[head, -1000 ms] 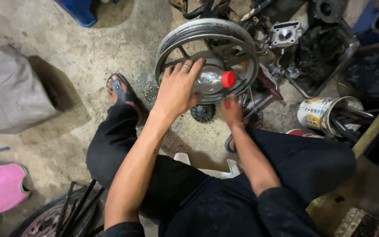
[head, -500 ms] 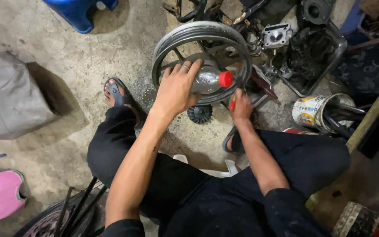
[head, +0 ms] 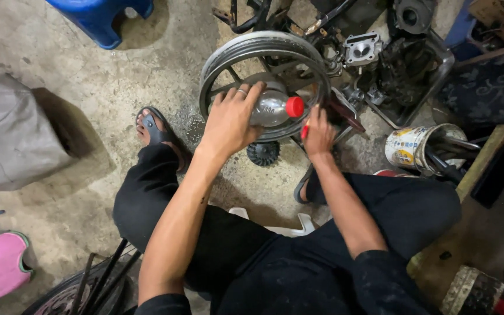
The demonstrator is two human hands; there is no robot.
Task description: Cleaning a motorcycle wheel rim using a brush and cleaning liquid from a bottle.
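While left hand [head: 231, 119] grips bottle [head: 272, 108], wheel [head: 263, 81] beneath

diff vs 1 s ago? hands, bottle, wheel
Little changed. The left hand still holds the clear plastic bottle with red cap against the grey metal wheel. The right hand stays at the rim beside the cap. Only the camera view shifted slightly.

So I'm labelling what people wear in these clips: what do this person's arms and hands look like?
Both arms are bare from the upper arm down, with short black sleeves just showing at the bottom edge. No gloves and no watch. The left hand has a thin silver ring on one finger. The right hand shows no ring that can be seen.
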